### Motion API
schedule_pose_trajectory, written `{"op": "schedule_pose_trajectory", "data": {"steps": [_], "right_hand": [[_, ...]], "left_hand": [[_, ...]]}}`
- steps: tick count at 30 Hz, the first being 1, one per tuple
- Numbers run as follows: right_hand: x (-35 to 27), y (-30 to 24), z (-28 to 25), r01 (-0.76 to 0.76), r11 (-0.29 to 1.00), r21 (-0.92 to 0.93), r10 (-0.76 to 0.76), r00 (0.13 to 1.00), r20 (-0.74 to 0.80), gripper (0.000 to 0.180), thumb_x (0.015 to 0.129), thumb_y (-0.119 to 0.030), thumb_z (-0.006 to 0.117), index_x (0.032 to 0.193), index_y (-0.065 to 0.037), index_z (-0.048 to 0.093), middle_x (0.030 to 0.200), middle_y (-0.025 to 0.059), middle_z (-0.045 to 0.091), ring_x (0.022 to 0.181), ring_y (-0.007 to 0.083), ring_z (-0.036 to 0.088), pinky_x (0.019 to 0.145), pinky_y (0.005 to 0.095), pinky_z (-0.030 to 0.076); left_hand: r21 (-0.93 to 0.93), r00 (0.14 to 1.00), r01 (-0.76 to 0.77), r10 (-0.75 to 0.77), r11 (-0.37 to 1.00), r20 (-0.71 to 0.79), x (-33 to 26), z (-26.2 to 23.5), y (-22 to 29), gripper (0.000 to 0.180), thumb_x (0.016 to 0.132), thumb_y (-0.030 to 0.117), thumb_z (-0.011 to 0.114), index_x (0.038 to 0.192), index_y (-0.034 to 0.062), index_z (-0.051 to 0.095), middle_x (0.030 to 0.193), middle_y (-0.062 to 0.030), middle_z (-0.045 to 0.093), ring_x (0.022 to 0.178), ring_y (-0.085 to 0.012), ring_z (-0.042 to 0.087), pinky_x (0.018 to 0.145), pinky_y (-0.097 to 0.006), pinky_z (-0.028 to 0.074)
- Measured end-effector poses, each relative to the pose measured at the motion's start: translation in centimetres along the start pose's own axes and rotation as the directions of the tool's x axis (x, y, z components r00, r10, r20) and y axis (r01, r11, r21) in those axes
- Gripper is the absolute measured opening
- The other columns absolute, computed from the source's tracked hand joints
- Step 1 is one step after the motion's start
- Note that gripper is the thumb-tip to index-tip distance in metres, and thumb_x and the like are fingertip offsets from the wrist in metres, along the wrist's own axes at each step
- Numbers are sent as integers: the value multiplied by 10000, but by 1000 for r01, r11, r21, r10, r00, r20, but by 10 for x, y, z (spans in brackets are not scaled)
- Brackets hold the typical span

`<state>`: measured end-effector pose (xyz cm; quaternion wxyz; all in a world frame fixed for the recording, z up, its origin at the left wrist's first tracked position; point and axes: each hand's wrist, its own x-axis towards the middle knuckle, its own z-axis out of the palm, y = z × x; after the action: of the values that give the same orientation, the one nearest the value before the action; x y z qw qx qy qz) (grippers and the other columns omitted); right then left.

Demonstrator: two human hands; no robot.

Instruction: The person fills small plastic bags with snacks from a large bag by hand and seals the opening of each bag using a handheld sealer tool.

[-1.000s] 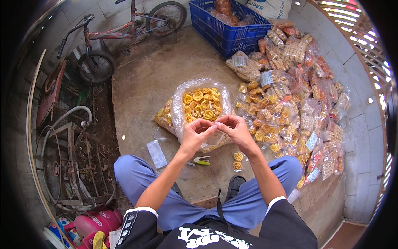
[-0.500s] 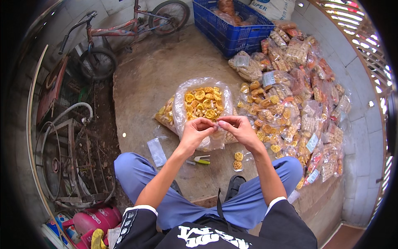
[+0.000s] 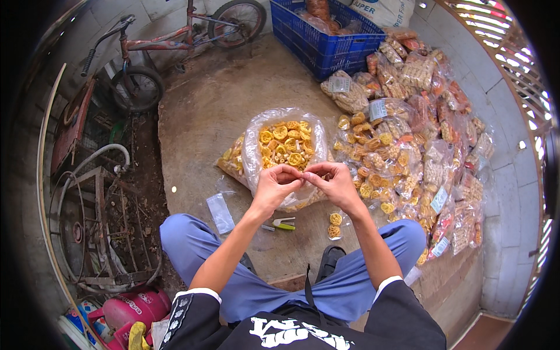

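My left hand (image 3: pixel 277 185) and my right hand (image 3: pixel 333 184) meet fingertip to fingertip, both closed in a pinch. What they pinch is too small or thin to make out. Just beyond them stands an open clear plastic bag (image 3: pixel 252 153) filled with yellow wheel-shaped snacks (image 3: pixel 283 140). Below my left wrist a small green tool (image 3: pixel 284 226), which looks like a stapler, lies on the floor beside a little grey piece (image 3: pixel 267 228). A flat stack of clear plastic bags (image 3: pixel 220 213) is left of it. Under my right forearm rests a small packet of wheel snacks (image 3: pixel 335 226).
Many filled snack packets (image 3: pixel 402 140) are heaped to the right. A blue plastic crate (image 3: pixel 332 55) stands at the back, with a bicycle (image 3: pixel 169 44) at the far left. A metal frame (image 3: pixel 111 227) and a pink gas cylinder (image 3: pixel 135 309) line the left side.
The fingertips of both hands have drawn slightly closer together. Clear plastic that showed under them is less visible now. Everything else stays in place.
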<state>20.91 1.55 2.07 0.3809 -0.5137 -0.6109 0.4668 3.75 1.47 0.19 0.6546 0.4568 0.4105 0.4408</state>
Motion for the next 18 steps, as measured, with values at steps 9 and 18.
{"op": "schedule_pose_trajectory", "data": {"steps": [9, 18], "right_hand": [[1, 3, -4, -8, 981, 192, 6, 1000, 10, 143, 816, -130, 657, 891, -9, 669, 741, 13, 653, 670, 54, 563, 613, 209, 447], [0, -5, -5, -69, 994, 79, 62, 994, 85, 154, 837, -122, 637, 910, 13, 653, 827, 49, 656, 766, 85, 580, 712, 237, 472]], "left_hand": [[268, 994, -14, -15, 963, 106, 1, 3, 1, 223, 868, 132, 602, 1033, -17, 626, 925, -68, 658, 862, -96, 595, 779, -235, 475], [33, 997, 60, -62, 998, 46, 0, -1, -1, 216, 852, 116, 614, 1022, -16, 635, 925, -64, 665, 842, -90, 603, 773, -227, 471]]}}
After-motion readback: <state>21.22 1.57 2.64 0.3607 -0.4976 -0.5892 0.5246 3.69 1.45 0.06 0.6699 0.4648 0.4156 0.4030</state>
